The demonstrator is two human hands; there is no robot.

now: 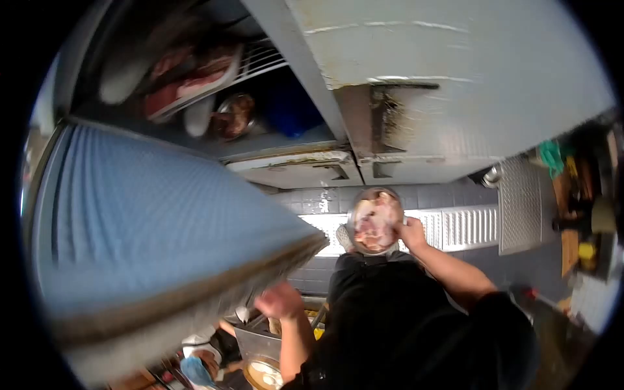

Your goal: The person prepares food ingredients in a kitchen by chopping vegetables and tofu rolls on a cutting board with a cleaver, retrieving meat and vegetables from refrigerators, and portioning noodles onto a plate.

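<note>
Right hand (413,234) clamped on the side of a bowl (352,226), which hangs just left of that hand, raw meat (378,224) inside. Left hand (279,301) beside the edge of an open fridge door (169,214); blurred, cannot tell whether it grips.

The bowl (351,229) looks like shiny metal, the meat (376,224) in it moist and glossy. Left of the bowl, the open door (162,208) has a ribbed inner face; above it, the closed door (513,71) is glossy with rough, rusty patches; right of it, the floor grate (471,225) is bright metal.
</note>
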